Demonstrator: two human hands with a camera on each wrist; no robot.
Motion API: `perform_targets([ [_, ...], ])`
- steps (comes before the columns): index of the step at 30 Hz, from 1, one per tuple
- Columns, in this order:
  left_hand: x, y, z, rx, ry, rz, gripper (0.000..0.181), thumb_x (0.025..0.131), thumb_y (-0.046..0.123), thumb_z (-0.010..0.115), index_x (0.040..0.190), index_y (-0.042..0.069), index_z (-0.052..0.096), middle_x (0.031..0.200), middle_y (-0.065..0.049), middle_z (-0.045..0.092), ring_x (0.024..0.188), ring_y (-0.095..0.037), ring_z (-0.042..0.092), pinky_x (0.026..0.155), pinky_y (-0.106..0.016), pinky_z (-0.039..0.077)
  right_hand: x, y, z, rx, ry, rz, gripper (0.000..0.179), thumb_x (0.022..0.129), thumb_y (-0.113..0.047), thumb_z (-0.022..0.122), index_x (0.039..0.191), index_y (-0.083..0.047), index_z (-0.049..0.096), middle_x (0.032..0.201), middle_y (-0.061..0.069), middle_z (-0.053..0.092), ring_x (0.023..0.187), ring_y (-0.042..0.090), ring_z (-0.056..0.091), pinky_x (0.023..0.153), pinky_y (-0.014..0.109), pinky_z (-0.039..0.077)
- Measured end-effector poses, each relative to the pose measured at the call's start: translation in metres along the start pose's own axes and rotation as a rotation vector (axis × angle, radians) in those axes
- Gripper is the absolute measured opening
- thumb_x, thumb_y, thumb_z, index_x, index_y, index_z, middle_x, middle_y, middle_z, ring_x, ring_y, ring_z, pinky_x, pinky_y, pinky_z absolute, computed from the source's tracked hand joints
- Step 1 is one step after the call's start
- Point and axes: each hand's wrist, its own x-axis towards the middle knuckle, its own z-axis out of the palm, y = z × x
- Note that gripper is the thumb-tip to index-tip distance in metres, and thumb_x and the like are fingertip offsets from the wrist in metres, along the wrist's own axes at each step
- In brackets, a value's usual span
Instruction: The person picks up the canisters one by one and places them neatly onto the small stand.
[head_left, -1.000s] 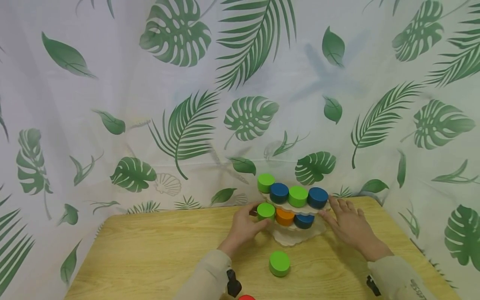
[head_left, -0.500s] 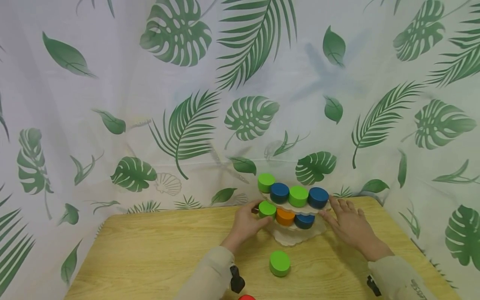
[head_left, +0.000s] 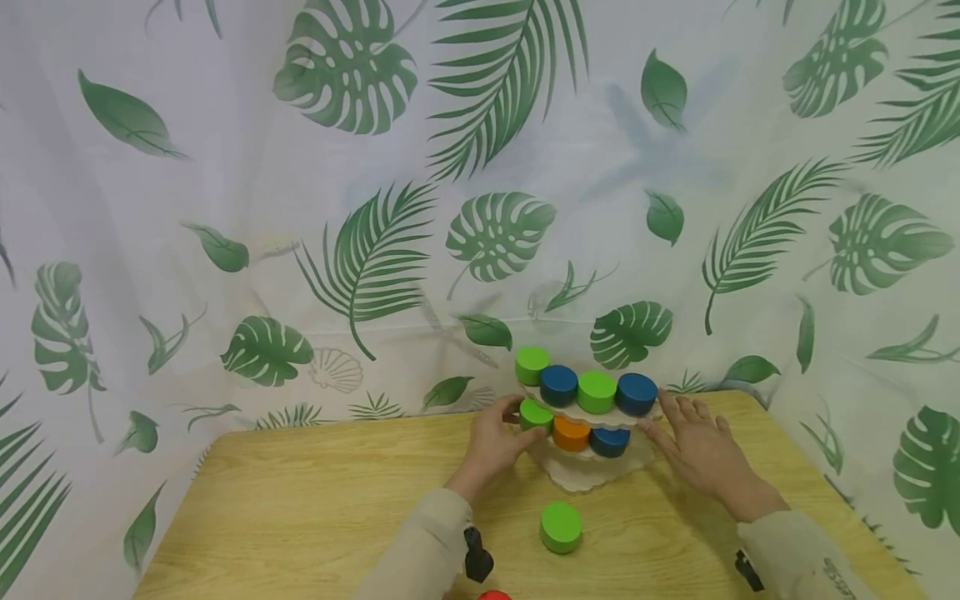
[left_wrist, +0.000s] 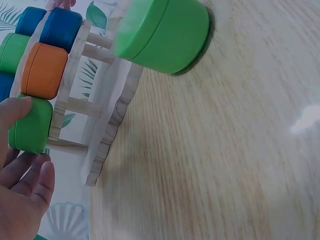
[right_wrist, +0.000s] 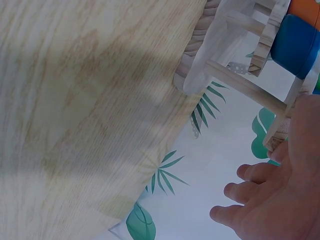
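A tiered wooden stand (head_left: 581,471) with scalloped shelves stands at the back right of the table. My left hand (head_left: 495,442) pinches a green round block (left_wrist: 35,125) at the left end of the middle shelf, thumb in front and fingers behind. That block sits right beside an orange round block (head_left: 571,434), with a dark blue one (head_left: 609,442) after it. At the top shelf's right end, my right hand (head_left: 701,454) holds the edge between thumb and index finger. Its other fingers (right_wrist: 235,192) are loosely bent and free of the stand.
On the top shelf stand two green and two blue round blocks (head_left: 558,386). A loose green round block (head_left: 561,527) lies on the table before the stand. A red object (head_left: 494,595) shows at the bottom edge. A leaf-patterned curtain (head_left: 405,250) hangs behind the table.
My left hand has shifted slightly right and back, bringing the green block on the middle shelf closer to the orange one. The right hand has stayed at the top shelf's end.
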Motion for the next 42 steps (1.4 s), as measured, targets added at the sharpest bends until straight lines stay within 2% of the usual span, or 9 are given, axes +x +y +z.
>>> perform_targets([
  [9,0.0027,0.0011,0.0005,0.008,-0.011,0.017,0.057,0.093,0.021,0.083,0.143,0.006,0.060,0.131,-0.013,0.069,0.118,-0.029,0.065,0.099,-0.039,0.057,-0.0003,-0.0025,-0.0021,-0.010,-0.002,-0.004,0.077,0.113,-0.053,0.038,0.162,0.006,0.029,0.154,0.043,0.041,0.142,0.068,0.034,0.108,0.085,0.028],
  [30,0.0051,0.0038,0.0064,-0.003,0.023,-0.005,0.059,0.092,0.021,0.084,0.145,0.007,0.061,0.131,-0.010,0.070,0.117,-0.025,0.066,0.099,-0.034,0.058,0.0001,-0.0010,-0.0012,0.001,0.011,-0.007,0.077,0.113,-0.052,0.039,0.162,0.007,0.030,0.155,0.042,0.041,0.142,0.068,0.033,0.108,0.085,0.027],
  [42,0.0070,0.0008,0.0096,-0.012,0.038,0.023,0.056,0.091,0.021,0.085,0.141,0.007,0.063,0.129,-0.011,0.070,0.115,-0.027,0.067,0.099,-0.037,0.058,-0.0007,-0.0001,-0.0013,-0.004,0.013,-0.001,0.077,0.112,-0.052,0.040,0.162,0.006,0.031,0.154,0.043,0.041,0.142,0.068,0.034,0.108,0.085,0.028],
])
